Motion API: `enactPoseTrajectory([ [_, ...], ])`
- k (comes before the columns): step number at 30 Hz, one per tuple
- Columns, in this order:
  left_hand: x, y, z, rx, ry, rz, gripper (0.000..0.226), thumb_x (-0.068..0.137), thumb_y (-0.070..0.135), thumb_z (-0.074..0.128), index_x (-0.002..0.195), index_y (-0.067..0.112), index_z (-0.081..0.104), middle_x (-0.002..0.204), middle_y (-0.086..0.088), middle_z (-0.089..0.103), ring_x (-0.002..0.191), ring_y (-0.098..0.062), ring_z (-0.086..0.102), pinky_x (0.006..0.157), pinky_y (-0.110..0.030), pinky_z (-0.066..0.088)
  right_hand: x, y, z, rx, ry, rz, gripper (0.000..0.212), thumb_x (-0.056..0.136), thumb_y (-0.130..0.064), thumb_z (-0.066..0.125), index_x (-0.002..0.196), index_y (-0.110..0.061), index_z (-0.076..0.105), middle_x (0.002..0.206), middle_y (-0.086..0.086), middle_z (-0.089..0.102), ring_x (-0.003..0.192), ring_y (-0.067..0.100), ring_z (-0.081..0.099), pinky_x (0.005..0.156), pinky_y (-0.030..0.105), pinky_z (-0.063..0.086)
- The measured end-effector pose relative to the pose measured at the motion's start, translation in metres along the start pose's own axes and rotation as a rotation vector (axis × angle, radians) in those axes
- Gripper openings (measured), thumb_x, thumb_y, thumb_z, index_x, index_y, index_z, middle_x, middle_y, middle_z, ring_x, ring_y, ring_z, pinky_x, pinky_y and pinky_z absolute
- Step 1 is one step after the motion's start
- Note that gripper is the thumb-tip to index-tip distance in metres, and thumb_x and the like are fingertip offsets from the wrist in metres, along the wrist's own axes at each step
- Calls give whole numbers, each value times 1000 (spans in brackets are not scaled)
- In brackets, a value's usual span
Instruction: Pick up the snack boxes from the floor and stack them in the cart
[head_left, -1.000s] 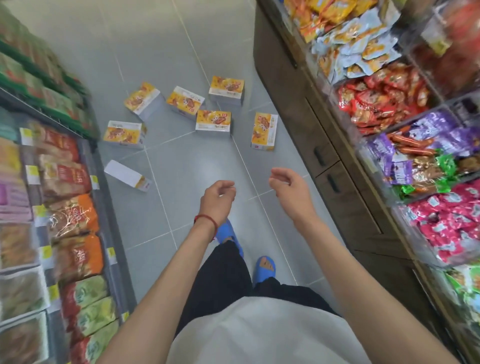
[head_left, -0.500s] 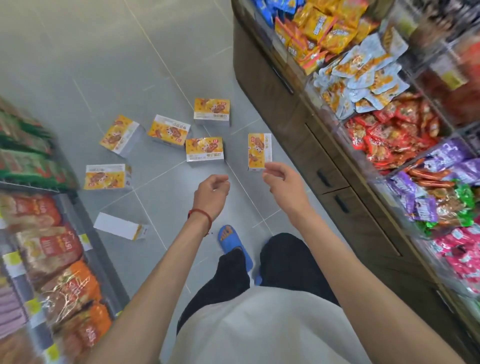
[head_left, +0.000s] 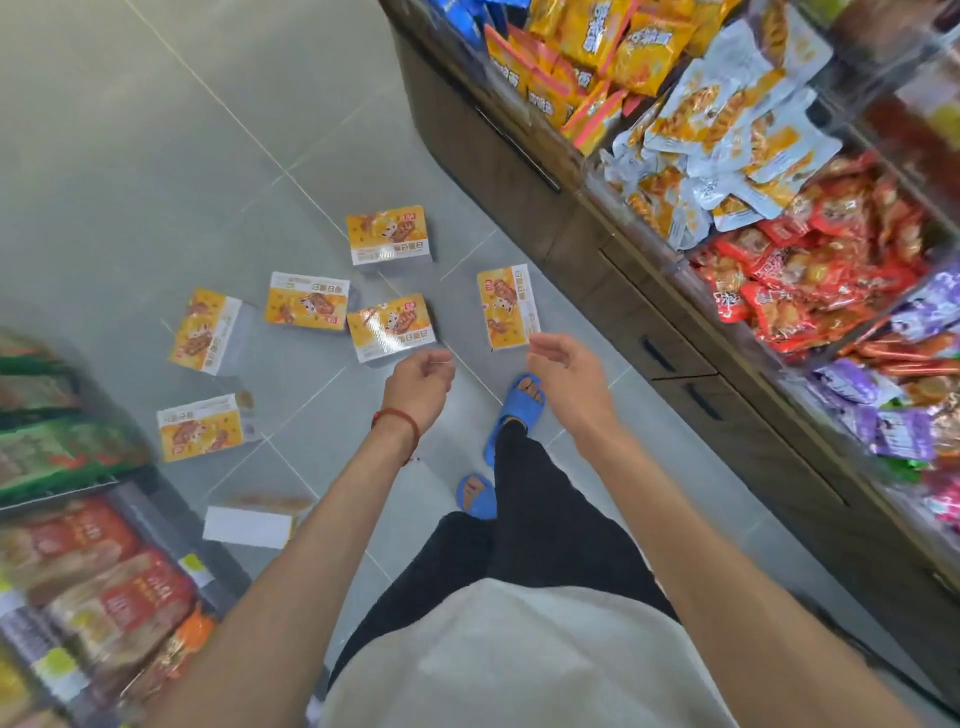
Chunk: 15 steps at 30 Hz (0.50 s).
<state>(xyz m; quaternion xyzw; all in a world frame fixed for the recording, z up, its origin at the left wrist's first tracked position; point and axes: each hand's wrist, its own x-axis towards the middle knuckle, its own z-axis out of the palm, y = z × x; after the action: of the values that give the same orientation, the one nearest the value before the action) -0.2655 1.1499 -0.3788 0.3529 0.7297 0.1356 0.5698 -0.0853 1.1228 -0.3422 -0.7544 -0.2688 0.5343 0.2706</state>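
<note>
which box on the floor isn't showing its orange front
The white-faced box lying by the left shelf. Only its plain white side shows, while the other boxes show orange printed fronts.

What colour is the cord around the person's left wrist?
Red: the cord shows clearest in the head view.

A person wears a cream top (head_left: 519, 660), black trousers (head_left: 550, 525) and blue slide sandals (head_left: 519, 410); a red string bracelet (head_left: 401, 422) sits just behind the left hand (head_left: 418, 382), forearms bare.
</note>
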Motion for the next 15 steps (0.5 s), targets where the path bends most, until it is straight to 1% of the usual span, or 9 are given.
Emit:
enactPoseTrajectory([
  [2, 24, 12, 4, 12, -7, -31, 23, 98, 19, 59, 120, 16, 66, 113, -4, 70, 103, -21, 68, 90, -29, 50, 23, -3, 3, -8, 12, 38, 26, 101, -13, 60, 126, -17, 66, 130, 6, 65, 119, 21, 62, 103, 36, 51],
  [5, 60, 26, 12, 16, -38, -63, 24, 98, 18, 59, 121, 14, 65, 115, -5, 69, 102, -21, 68, 84, -27, 47, 53, -7, 10, -17, 28, 74, 26, 102, -13, 60, 127, -16, 66, 128, 4, 66, 117, 19, 62, 100, 32, 52],
  [8, 96, 32, 17, 48, -74, -74, 16, 96, 17, 60, 111, 19, 65, 117, -8, 70, 108, -27, 67, 86, -32, 50, 81, -2, 21, 5, 66, 143, 26, 100, -11, 60, 125, -14, 68, 125, 5, 68, 114, 19, 65, 98, 31, 52],
  [10, 125, 31, 19, 91, -95, -70, 14, 95, 16, 59, 105, 22, 66, 117, -10, 71, 111, -32, 67, 96, -40, 54, 103, 8, 32, 35, 86, 195, 24, 100, -10, 59, 122, -14, 69, 124, 6, 69, 115, 21, 66, 102, 36, 53],
  [11, 141, 27, 19, 121, -108, -73, 12, 95, 17, 58, 101, 24, 66, 115, -11, 72, 111, -33, 67, 100, -44, 53, 115, 14, 39, 45, 101, 225, 24, 101, -10, 59, 122, -15, 69, 125, 6, 70, 116, 22, 65, 104, 39, 53],
  [13, 172, 19, 21, 191, -147, -82, 9, 91, 24, 57, 91, 28, 66, 110, -12, 73, 109, -34, 67, 102, -48, 52, 141, 29, 54, 64, 130, 270, 24, 101, -11, 58, 122, -16, 69, 125, 6, 70, 115, 22, 65, 105, 41, 52],
  [15, 203, 7, 24, 260, -179, -90, 11, 84, 31, 55, 82, 28, 65, 106, -12, 74, 107, -32, 68, 100, -47, 53, 168, 48, 68, 96, 170, 320, 22, 101, -12, 58, 119, -19, 69, 124, 5, 70, 111, 20, 64, 104, 40, 52],
])
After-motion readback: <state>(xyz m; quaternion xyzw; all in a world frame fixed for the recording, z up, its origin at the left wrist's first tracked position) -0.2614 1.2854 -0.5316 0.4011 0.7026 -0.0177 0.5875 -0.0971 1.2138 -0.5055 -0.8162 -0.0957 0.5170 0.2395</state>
